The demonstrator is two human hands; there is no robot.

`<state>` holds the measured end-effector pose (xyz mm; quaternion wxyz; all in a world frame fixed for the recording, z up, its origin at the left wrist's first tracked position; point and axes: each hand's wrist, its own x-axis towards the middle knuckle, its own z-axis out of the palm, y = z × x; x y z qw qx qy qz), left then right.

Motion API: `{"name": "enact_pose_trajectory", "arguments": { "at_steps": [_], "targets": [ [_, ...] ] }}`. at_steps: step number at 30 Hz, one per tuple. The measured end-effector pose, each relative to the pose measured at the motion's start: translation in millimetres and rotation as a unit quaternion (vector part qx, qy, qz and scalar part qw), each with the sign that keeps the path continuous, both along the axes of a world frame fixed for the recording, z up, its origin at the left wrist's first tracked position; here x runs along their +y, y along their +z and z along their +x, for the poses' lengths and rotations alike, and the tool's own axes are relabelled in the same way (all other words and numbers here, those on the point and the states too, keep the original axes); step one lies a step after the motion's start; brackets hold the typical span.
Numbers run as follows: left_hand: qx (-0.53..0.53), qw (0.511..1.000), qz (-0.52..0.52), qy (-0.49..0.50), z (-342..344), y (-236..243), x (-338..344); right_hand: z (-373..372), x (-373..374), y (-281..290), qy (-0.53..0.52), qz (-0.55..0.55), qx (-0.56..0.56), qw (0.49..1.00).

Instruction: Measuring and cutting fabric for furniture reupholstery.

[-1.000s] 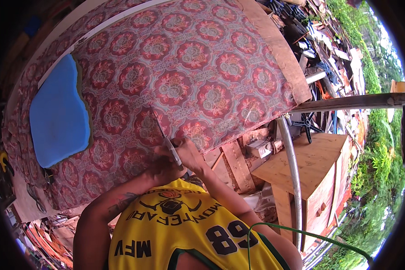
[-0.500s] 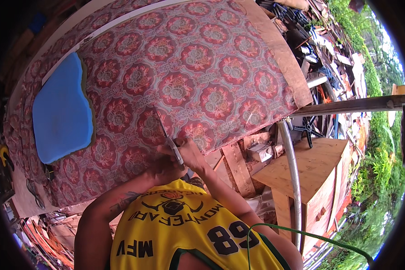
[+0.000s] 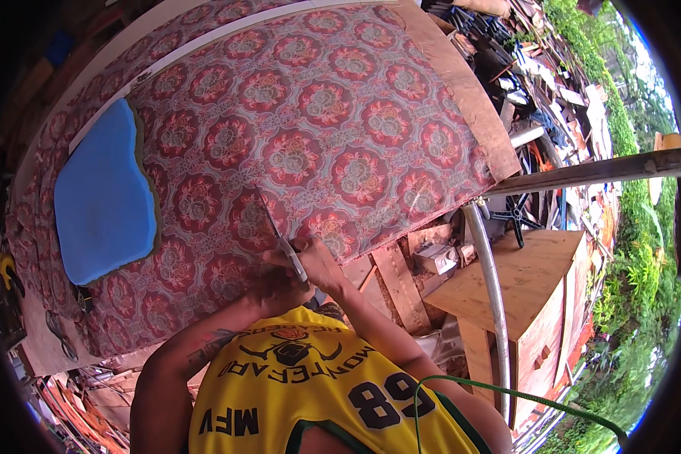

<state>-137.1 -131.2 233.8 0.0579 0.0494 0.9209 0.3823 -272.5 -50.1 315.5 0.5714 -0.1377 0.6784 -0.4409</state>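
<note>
Both hands meet at the near edge of a red and grey floral-patterned fabric point(image 3: 291, 155). My right hand point(image 3: 319, 265) is closed around the grey handle of a long, thin-bladed cutting tool point(image 3: 293, 259). Its dark, narrow blade points away from me over the fabric; whether it is scissors or a knife I cannot tell. My left hand point(image 3: 278, 286) is curled against the lower left side of the handle, its fingers blurred and partly hidden. A blue, irregularly shaped pad point(image 3: 106, 200) with a dark edge lies on the fabric farther left.
Bare board point(image 3: 469, 98) shows along the fabric's right side. A metal pipe point(image 3: 490, 303) and a plywood cabinet point(image 3: 507, 276) stand at the right, near a wooden beam point(image 3: 583, 178). Scrap is heaped behind. A green cord point(image 3: 507, 390) crosses the lower right. Something yellow and black point(image 3: 9, 272) lies far left.
The view has shifted slightly, so the fabric's pattern and the blue pad sit a little lower. Both hands stay together at the tool, with barely any movement.
</note>
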Motion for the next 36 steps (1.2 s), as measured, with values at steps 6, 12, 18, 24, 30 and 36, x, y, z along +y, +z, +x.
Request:
{"name": "enact_pose_trajectory", "arguments": {
  "at_steps": [6,12,18,24,30,36],
  "targets": [
    [0.008,0.998,-0.048,-0.034,-5,13,-2,-1,1,5,-0.003,0.005,0.000,1.000],
    [0.001,0.999,-0.041,-0.025,-5,12,-1,1,0,4,-0.019,-0.010,-0.007,1.000],
    [-0.022,0.999,-0.024,-0.012,-5,14,-1,1,0,3,-0.018,-0.006,-0.004,1.000],
    [0.000,1.000,-0.015,-0.018,-5,13,-2,3,0,0,-0.014,-0.007,0.006,1.000],
    [0.069,0.997,-0.016,-0.022,-5,10,-2,2,-1,3,-0.014,-0.005,0.012,1.000],
    [0.083,0.996,-0.029,-0.029,-7,19,-3,3,1,-4,-0.022,-0.008,0.005,1.000]
  ]
}}
